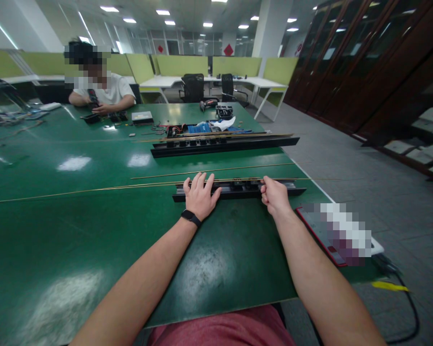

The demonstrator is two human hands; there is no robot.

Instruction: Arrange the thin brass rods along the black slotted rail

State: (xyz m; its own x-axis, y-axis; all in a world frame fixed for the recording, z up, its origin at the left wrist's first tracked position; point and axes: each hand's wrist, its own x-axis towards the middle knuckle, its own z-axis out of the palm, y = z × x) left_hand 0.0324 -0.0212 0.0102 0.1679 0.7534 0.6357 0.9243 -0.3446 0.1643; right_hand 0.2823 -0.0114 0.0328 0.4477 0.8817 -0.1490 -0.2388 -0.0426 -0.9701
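A short black channel rail (234,194) lies across the green table in front of me, with small dark blocks inside it. Long thin brass-coloured rods (94,190) run along its top and stick out far to the left and some way to the right. My left hand (200,196) rests on the rail's left part, fingers spread over the rods. Near the right end, my right hand (275,194) is closed, its thumb and forefinger pinching at the rod line; the fingertips partly hide the grip. Another brass rod (166,175) lies just behind the rail.
A longer black rail (223,145) with rods on it lies farther back, before blue and white parts (205,127). A power drill (207,105) sits at the far edge. One person (106,93) handles a dark object opposite. A red-edged tablet (317,235) lies by the right edge.
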